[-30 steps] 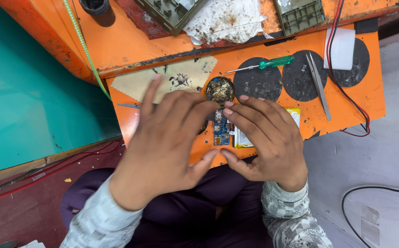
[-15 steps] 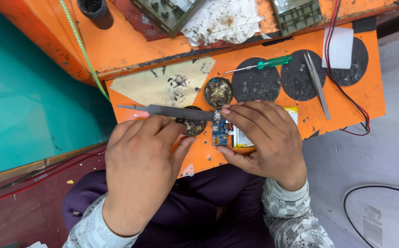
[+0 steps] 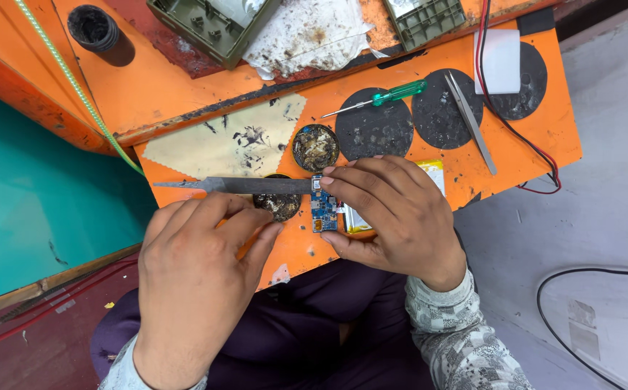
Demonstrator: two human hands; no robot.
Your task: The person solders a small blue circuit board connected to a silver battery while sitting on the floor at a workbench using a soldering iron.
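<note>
Head view: left hand (image 3: 198, 274) has slid back, uncovering long tweezers (image 3: 249, 185); its grip looks loose. Right hand (image 3: 390, 217) still pinches the small blue circuit board (image 3: 322, 208).

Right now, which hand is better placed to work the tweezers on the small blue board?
Probably the left hand: it lies against the tweezers, whose tip meets the blue board. The right hand steadies that board.

Bright, even light across the orange board (image 3: 184, 87), soft faint shadows beneath both hands, no glare, everything sharp, with slight wide-angle bending at the edges.
</note>
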